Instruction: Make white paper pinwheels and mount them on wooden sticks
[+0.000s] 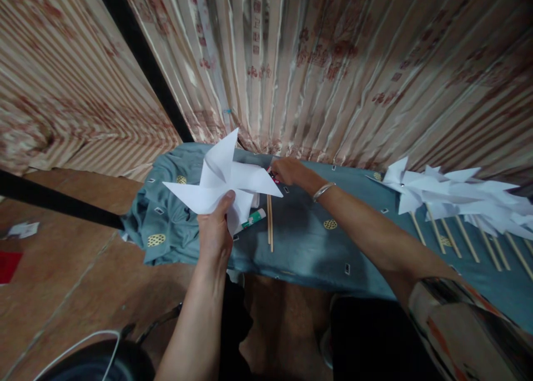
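Observation:
My left hand grips a white paper pinwheel, its thumb pressed on the paper near the centre. The blades point outward over the cloth. Beyond the pinwheel's right blade, my right hand reaches down with curled fingers at a small red and black object. The blade and the fingers hide most of that object, so its kind does not show. Below the blade lie thin wooden sticks, side by side. A green and white glue stick sits partly under the pinwheel.
Several finished pinwheels on sticks lie in a row at the right. A grey-green patterned cloth covers the surface, bunched at the left. Pleated curtains hang right behind it. A dark pole stands at the left.

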Demonstrator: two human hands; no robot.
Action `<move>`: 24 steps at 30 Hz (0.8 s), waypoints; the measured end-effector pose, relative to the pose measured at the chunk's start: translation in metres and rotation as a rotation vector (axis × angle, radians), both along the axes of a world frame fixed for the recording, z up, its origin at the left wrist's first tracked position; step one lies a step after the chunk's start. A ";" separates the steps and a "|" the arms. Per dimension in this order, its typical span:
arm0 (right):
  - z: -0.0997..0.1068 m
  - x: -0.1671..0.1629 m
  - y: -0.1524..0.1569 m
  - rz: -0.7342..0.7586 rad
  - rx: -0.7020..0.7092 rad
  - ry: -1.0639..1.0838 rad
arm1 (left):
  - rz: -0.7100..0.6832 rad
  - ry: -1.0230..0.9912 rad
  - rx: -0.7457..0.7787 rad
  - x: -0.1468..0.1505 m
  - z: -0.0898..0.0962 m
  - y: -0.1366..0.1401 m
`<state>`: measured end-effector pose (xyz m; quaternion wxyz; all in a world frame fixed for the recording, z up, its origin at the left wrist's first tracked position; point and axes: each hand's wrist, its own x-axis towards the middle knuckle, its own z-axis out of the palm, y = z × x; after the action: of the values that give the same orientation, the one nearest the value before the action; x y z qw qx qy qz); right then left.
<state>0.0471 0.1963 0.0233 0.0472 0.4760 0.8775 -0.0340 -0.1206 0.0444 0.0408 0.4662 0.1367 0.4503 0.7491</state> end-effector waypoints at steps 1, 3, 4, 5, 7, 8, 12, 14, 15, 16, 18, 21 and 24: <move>-0.001 0.000 0.000 -0.004 -0.005 0.016 | -0.002 0.007 -0.003 0.000 0.000 0.000; -0.004 0.001 0.000 -0.021 -0.011 0.062 | -0.015 0.024 0.002 0.001 0.000 -0.001; -0.006 0.001 0.000 -0.034 -0.011 0.092 | -0.020 0.032 0.008 0.001 0.000 -0.001; -0.008 0.002 0.000 -0.050 -0.012 0.128 | -0.025 0.038 0.014 0.001 -0.001 -0.001; -0.013 0.003 0.000 -0.092 -0.015 0.217 | -0.029 0.041 0.023 0.002 -0.001 -0.001; -0.015 0.003 0.001 -0.118 -0.018 0.272 | -0.029 0.040 0.025 0.002 -0.002 -0.001; -0.024 0.004 0.005 -0.248 -0.048 0.565 | -0.029 0.047 0.030 0.003 -0.003 -0.001; -0.028 0.004 0.004 -0.326 -0.086 0.751 | -0.034 0.053 0.039 0.004 -0.003 -0.001; -0.030 0.005 0.002 -0.364 -0.115 0.851 | -0.037 0.055 0.044 0.005 -0.003 0.000; -0.032 0.006 -0.002 -0.398 -0.147 0.954 | -0.040 0.059 0.046 0.005 -0.004 0.000; -0.036 0.012 -0.018 -0.450 -0.217 1.160 | -0.048 0.076 0.043 0.008 -0.005 0.000; -0.039 0.031 -0.056 -0.500 -0.284 1.417 | -0.085 0.127 0.043 0.015 -0.010 -0.001; -0.039 0.058 -0.102 -0.558 -0.298 1.551 | -0.160 0.199 0.046 0.027 -0.017 -0.002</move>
<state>0.1055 0.0941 -0.0161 -0.5178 0.5061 0.4975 -0.4778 -0.0934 0.0422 0.0235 0.4744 0.2566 0.4649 0.7022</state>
